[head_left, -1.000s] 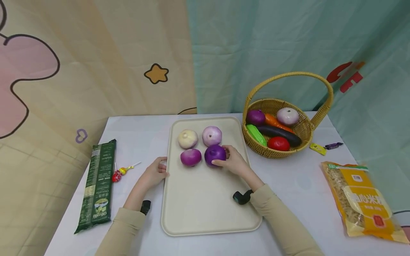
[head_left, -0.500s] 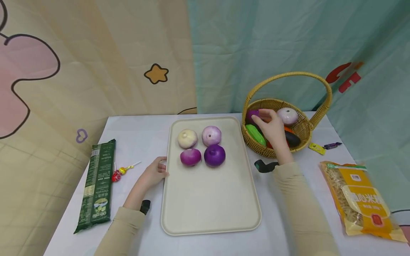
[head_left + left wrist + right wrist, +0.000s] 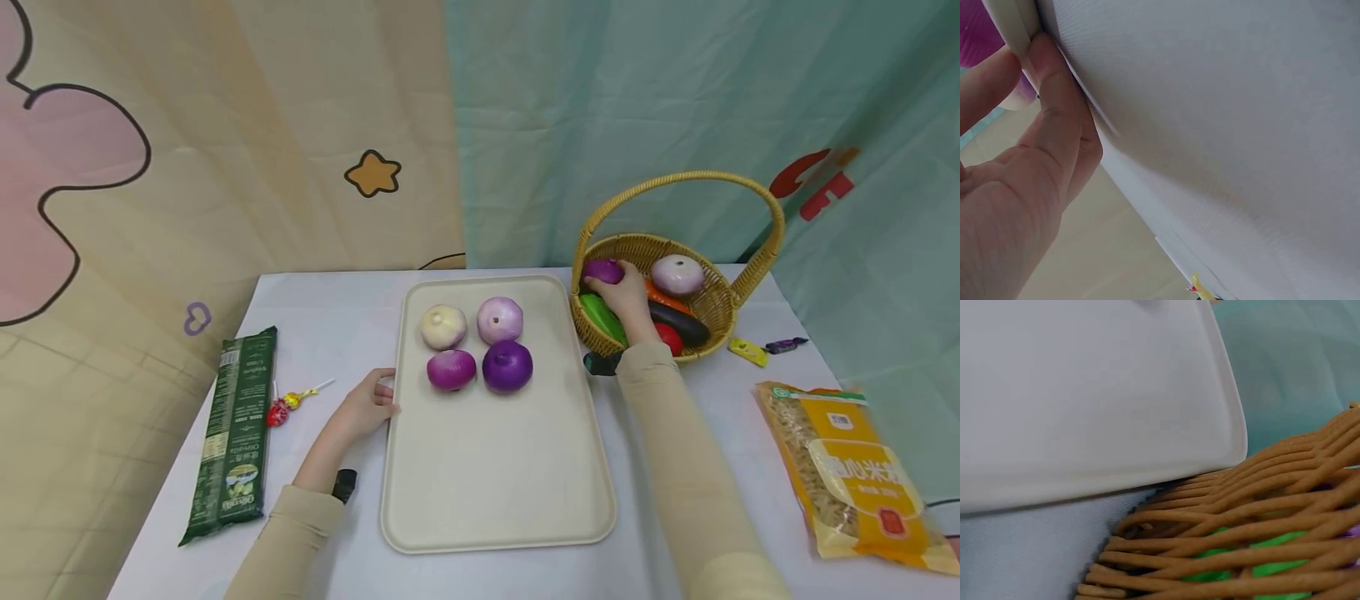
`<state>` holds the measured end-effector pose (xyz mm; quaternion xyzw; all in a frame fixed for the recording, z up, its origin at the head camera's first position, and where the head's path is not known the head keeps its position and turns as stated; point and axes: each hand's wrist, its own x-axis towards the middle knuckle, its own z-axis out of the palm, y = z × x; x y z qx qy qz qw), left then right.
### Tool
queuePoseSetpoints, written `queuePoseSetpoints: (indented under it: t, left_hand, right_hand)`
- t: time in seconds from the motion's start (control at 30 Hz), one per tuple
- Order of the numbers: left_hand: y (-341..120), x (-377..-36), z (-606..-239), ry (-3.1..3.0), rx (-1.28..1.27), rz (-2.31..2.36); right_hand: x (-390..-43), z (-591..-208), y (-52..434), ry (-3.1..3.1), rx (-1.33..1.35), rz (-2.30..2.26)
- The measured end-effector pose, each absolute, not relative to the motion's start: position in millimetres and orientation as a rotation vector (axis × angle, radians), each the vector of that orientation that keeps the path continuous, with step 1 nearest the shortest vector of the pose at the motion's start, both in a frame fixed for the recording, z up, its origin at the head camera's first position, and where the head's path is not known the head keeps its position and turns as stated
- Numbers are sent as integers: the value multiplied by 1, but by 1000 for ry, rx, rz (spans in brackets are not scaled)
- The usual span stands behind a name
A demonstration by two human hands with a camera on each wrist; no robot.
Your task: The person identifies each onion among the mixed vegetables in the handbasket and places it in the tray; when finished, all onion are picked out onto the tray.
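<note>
White cloth covers the bench (image 3: 337, 333) in the head view, where your right hand (image 3: 626, 296) reaches into the wicker basket (image 3: 712, 312) and curls round a purple onion (image 3: 602, 270). Your left hand (image 3: 365, 406) pinches the cream tray (image 3: 487, 492) at its left rim; four onions sit on it. Left wrist: your thumb (image 3: 1054, 106) presses that tray rim (image 3: 1016, 31). Right wrist: only basket weave (image 3: 1241, 550) beside the tray corner (image 3: 1222, 444).

Person: two bare hands; long beige sleeves on both arms; small black wrist-worn device at each cuff, left (image 3: 344, 484) and right (image 3: 600, 363).
</note>
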<state>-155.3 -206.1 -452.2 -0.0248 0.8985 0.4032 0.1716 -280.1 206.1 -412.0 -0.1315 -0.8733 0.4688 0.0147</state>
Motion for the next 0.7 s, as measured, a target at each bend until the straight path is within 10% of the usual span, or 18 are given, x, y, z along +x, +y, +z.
queuePoseSetpoints:
  t: [0.7]
  left_hand:
    - [-207, -157, -454, 2550, -83, 1121]
  right_hand:
    - [-175, -382, 166, -2624, -44, 1609]
